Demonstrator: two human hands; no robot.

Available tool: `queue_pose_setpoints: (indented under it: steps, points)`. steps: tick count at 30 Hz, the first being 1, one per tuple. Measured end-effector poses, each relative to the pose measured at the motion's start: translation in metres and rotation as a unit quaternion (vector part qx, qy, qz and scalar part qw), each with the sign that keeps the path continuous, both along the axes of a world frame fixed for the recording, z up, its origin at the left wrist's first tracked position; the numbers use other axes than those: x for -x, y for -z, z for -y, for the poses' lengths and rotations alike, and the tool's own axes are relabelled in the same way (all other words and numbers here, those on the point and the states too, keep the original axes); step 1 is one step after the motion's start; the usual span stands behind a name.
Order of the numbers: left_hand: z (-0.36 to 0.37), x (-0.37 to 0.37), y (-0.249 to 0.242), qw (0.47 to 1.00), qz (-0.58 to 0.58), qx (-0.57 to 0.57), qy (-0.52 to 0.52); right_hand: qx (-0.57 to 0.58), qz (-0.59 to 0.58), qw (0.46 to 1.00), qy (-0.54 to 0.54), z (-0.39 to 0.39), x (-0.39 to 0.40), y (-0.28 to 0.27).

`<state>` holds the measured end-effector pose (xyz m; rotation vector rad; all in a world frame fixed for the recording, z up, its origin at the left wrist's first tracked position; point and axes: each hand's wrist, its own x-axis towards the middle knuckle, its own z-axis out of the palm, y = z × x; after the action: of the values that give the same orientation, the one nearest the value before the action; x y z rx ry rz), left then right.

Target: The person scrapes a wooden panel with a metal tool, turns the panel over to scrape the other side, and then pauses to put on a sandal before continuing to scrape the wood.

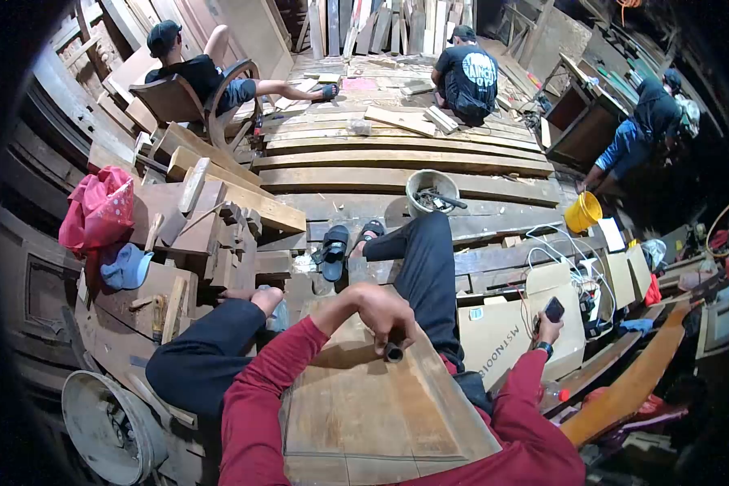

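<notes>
My left hand (pixel 387 314) is closed around a dark cylindrical tool (pixel 394 353), its round end pointing towards me; the rest of it is hidden by the fingers. Beneath that hand, a wooden panel (pixel 356 413) lies across my lap, with a thin dark line running over its near part. Off to the right, my right hand (pixel 548 330) grips a smartphone (pixel 554 309) above a flattened cardboard box (pixel 502 336). The phone is clear of the panel.
A bucket of tools (pixel 432 194) stands ahead, and another bucket (pixel 109 425) tilts at lower left. Timber offcuts (pixel 190 194) crowd the left. White cables (pixel 575 259) and a yellow bucket (pixel 583 212) are at right. Several other people sit or crouch farther off.
</notes>
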<state>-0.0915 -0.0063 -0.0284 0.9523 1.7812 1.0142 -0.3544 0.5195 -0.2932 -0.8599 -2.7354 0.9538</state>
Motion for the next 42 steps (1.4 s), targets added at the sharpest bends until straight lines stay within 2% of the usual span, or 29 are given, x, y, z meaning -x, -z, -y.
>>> queue_pose_setpoints:
  steps: [5,9,10,11,13,14,15,18,20,23,24,27,28,31,32,35,36,39,40,41,42]
  points:
    - [-0.006,-0.006,-0.01,0.994,0.068,-0.076,0.037,-0.001,0.015,1.0,0.019,0.001,0.001,0.0]
    - [0.001,-0.001,0.013,1.0,0.003,0.004,-0.028,0.049,-0.011,0.999,0.014,0.008,-0.003,-0.005]
    - [-0.003,-0.002,0.015,0.999,0.029,0.009,-0.032,0.062,-0.027,0.998,0.007,0.009,-0.006,-0.008]
    - [-0.002,-0.001,0.015,0.999,-0.032,-0.023,-0.002,0.073,-0.042,0.996,0.005,0.008,-0.008,-0.011]
    - [-0.008,-0.005,0.008,0.992,0.061,-0.11,0.019,-0.011,-0.035,0.999,0.025,0.009,-0.007,-0.006]
    - [-0.009,-0.009,-0.004,0.993,0.041,-0.107,0.033,-0.017,-0.038,0.999,0.023,0.01,-0.006,-0.003]
    - [-0.009,-0.011,-0.01,0.99,0.082,-0.109,0.028,-0.022,-0.042,0.999,0.021,0.009,-0.007,-0.003]
    - [-0.006,-0.01,-0.003,0.997,0.063,-0.045,0.007,-0.12,-0.068,0.99,0.008,0.021,-0.018,-0.008]
    - [-0.005,-0.005,0.006,0.998,0.057,-0.013,-0.012,-0.121,-0.095,0.988,0.021,0.024,-0.019,-0.009]
    - [-0.008,-0.008,-0.005,0.999,0.014,-0.039,-0.004,-0.11,-0.156,0.982,0.009,0.02,-0.014,-0.002]
    - [-0.008,-0.009,0.0,0.994,0.054,-0.089,0.017,-0.111,-0.144,0.983,0.013,0.024,-0.018,-0.009]
    - [-0.006,-0.011,-0.008,0.988,0.094,-0.126,0.013,-0.104,-0.131,0.986,0.012,0.027,-0.021,-0.014]
    - [-0.004,-0.01,-0.008,0.99,0.112,-0.087,-0.007,-0.109,-0.136,0.985,0.009,0.026,-0.019,-0.01]
    - [-0.005,-0.006,-0.006,0.999,0.03,-0.026,0.008,-0.115,-0.123,0.986,0.007,0.028,-0.019,-0.01]
    - [-0.007,-0.008,0.005,0.996,0.043,-0.075,0.017,-0.116,-0.113,0.987,0.008,0.029,-0.02,-0.012]
    - [-0.011,-0.012,-0.017,0.992,0.06,-0.112,0.014,-0.133,-0.069,0.989,0.014,0.032,-0.023,-0.017]
    - [-0.008,-0.01,-0.01,0.99,0.096,-0.107,0.008,-0.159,-0.076,0.984,0.007,0.021,-0.012,0.005]
    - [-0.004,-0.004,-0.007,0.996,0.083,-0.035,-0.002,-0.156,-0.032,0.987,0.025,0.02,-0.007,0.008]
    - [-0.005,-0.007,-0.018,1.0,-0.015,-0.02,-0.003,-0.186,-0.034,0.981,0.049,0.022,-0.002,0.009]
    - [-0.009,-0.005,-0.012,0.997,0.033,-0.068,0.036,-0.218,-0.035,0.973,0.073,0.023,0.005,0.01]
    - [-0.011,-0.004,-0.017,0.996,0.051,-0.064,0.038,-0.199,-0.057,0.977,0.059,0.022,0.01,0.005]
